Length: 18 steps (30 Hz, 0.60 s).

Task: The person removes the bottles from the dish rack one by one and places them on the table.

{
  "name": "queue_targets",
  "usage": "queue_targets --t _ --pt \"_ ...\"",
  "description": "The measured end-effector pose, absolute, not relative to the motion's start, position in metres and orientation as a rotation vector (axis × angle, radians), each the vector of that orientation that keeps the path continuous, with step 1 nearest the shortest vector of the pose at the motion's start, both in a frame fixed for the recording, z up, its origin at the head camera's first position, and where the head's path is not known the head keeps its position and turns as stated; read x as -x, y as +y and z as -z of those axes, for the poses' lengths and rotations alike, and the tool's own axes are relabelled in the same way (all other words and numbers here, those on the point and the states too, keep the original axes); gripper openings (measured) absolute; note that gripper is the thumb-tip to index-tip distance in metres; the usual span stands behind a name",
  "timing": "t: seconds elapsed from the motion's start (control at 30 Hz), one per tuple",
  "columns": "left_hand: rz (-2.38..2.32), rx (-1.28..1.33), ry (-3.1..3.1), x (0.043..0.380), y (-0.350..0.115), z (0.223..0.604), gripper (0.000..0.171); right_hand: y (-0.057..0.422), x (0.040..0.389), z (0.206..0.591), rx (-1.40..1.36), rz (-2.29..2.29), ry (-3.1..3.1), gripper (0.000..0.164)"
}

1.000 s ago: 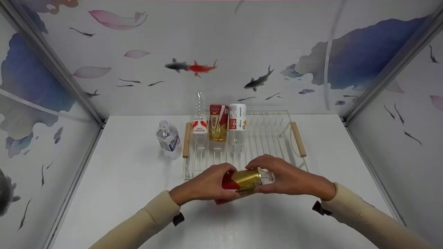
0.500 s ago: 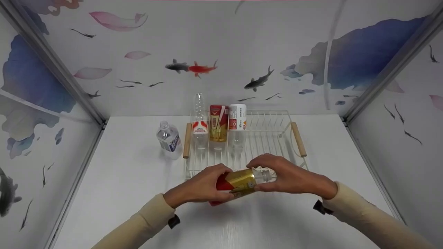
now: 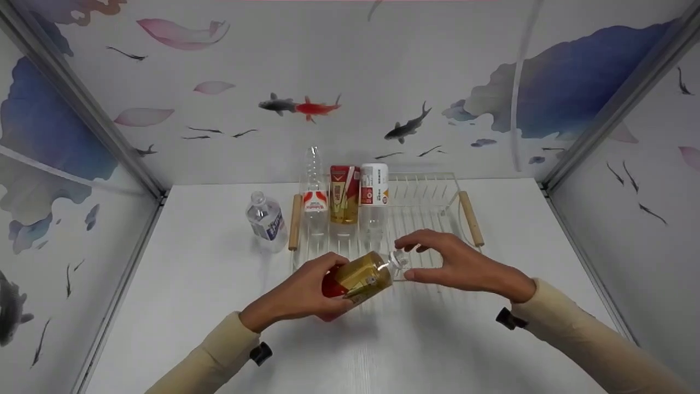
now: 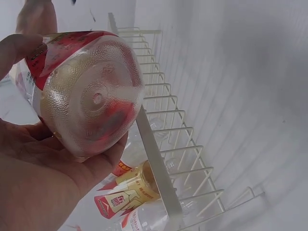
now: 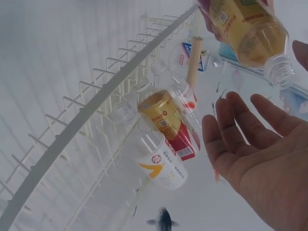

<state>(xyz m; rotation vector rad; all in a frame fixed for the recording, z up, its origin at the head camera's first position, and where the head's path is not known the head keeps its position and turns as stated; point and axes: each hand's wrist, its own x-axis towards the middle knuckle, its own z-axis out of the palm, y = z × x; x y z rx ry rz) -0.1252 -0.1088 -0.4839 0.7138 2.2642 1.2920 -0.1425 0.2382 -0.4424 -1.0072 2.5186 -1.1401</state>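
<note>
My left hand (image 3: 306,287) grips a clear plastic bottle with a red and gold label (image 3: 358,279) by its lower part. The bottle is tilted, its uncapped neck pointing up and right; in the left wrist view the bottle's ridged base (image 4: 96,96) faces the camera. Beside the neck is my right hand (image 3: 465,268), fingers spread and loosely bent, holding nothing. In the right wrist view a small gap separates its fingers from the bottle mouth (image 5: 279,72). Behind both hands stands a white wire rack (image 3: 421,219) with wooden handles (image 3: 471,219).
Three bottles stand neck-down in the rack's left half: one with a red-and-white label (image 3: 315,202), a red-and-gold one (image 3: 344,194) and a white-labelled one (image 3: 374,186). Left of the rack, an upright clear bottle (image 3: 266,221) stands on the white table (image 3: 191,306). Printed walls enclose it.
My left hand has moved left with the bottle and tilted its neck further upward. The right hand has come off the bottle and its fingers have spread.
</note>
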Motion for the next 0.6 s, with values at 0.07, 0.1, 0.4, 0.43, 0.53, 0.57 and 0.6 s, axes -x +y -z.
queue_targets --t 0.07,0.1,0.4,0.43,0.53,0.57,0.6 --pt "-1.313 -0.708 2.255 0.125 -0.111 0.483 0.066 0.240 0.146 0.445 1.003 1.167 2.516 0.049" --pt "-1.321 -0.706 2.253 0.125 -0.113 0.482 0.066 0.242 0.147 0.446 0.994 1.178 2.517 0.048" --pt "-1.388 -0.677 2.281 0.124 -0.125 0.482 0.069 0.249 0.155 0.452 0.900 1.211 2.537 0.045" --pt "-1.399 -0.664 2.284 0.124 -0.126 0.482 0.070 0.250 0.156 0.453 0.891 1.215 2.536 0.045" --pt "-1.428 -0.632 2.297 0.123 -0.130 0.481 0.073 0.251 0.157 0.454 0.871 1.224 2.535 0.045" --pt "-1.436 -0.624 2.306 0.123 -0.131 0.482 0.074 0.251 0.157 0.455 0.868 1.226 2.536 0.045" --pt "-1.446 -0.619 2.311 0.123 -0.133 0.482 0.074 0.251 0.158 0.455 0.863 1.227 2.538 0.045"
